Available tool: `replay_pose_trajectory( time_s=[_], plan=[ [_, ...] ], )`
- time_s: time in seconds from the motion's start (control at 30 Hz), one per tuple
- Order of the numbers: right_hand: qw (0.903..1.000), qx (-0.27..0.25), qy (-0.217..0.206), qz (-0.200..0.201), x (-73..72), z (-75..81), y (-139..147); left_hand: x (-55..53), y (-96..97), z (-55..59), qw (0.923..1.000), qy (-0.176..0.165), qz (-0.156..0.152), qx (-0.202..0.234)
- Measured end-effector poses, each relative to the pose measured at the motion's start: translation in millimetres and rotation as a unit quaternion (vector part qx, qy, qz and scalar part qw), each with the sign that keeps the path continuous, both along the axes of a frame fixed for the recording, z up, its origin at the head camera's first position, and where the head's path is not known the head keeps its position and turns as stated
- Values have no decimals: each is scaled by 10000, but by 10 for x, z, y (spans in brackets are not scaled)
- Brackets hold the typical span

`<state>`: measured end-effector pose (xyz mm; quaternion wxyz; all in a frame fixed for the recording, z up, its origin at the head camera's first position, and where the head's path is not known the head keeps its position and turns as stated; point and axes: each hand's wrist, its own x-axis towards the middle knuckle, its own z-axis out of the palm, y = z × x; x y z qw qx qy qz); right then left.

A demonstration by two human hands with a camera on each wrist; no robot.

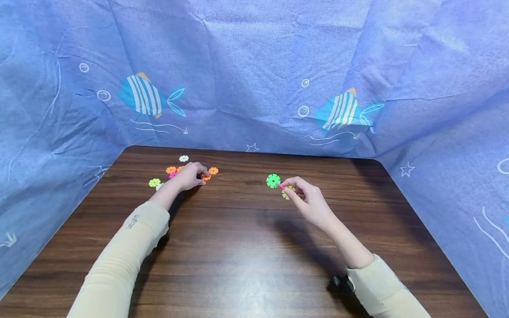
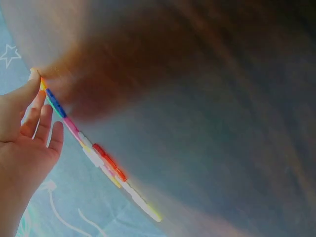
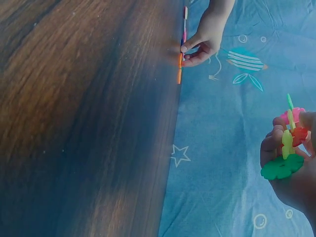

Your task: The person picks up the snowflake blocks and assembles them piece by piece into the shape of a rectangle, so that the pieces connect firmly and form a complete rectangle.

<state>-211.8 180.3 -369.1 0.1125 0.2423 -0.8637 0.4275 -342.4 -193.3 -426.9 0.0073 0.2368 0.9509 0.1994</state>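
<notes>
At the far left of the table, my left hand [image 1: 188,176] reaches down among loose plastic snowflake discs. Its thumb and index finger are on either side of an orange snowflake disc [image 1: 205,177], seeming to pinch it; fingers partly hide the contact. My right hand [image 1: 312,204], raised above the table on the right, pinches a small cluster of interlocked discs. Within it a green disc [image 1: 273,180] sticks out to the left, and a yellow disc [image 1: 288,192] hangs below the fingers. A pink disc [image 3: 294,116] and a red disc [image 3: 299,135] also show there, partly covered by fingers.
Beside the left hand lie another orange disc [image 1: 214,170], a white disc [image 1: 184,158] and a yellow-green disc [image 1: 154,182], with several more. The brown wooden table [image 1: 222,247] meets a blue fish-print cloth [image 1: 254,88] at its back and sides.
</notes>
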Motion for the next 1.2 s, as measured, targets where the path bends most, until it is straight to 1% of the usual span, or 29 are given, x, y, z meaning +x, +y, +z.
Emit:
replay_pose_trajectory(
  time_s=[0.13, 0.2, 0.4, 0.5, 0.63, 0.8, 0.93, 1.03, 1.2],
  plan=[
    [9990, -177, -419, -23, -4, 1, 12, -13, -8, -19, 9998, -89, -6, 171],
    [9983, -251, -531, 3, -8, -1, 18, -13, -12, -26, 9996, -131, 5, 250],
    [9993, -218, -306, 39, -29, -36, 25, -58, -15, -56, 9988, -109, 74, 462],
    [9994, -209, -252, 101, -44, -57, 26, -77, -18, -64, 9981, -281, 161, 525],
    [9994, -224, -213, 172, -54, -58, 24, -86, -25, -60, 9964, -509, 180, 653],
    [9978, -436, -446, 206, -38, -37, 21, -70, -24, -32, 9964, -510, 99, 674],
    [9957, -714, -562, 182, -26, -29, 11, -39, 2, 13, 9964, -416, 24, 745],
    [9960, -762, -431, 156, -24, -19, 0, -12, 33, 53, 9957, -388, 9, 845],
    [9993, -336, 126, 72, -29, 1, -23, 39, 101, 118, 9934, -344, -8, 1090]
  ],
)
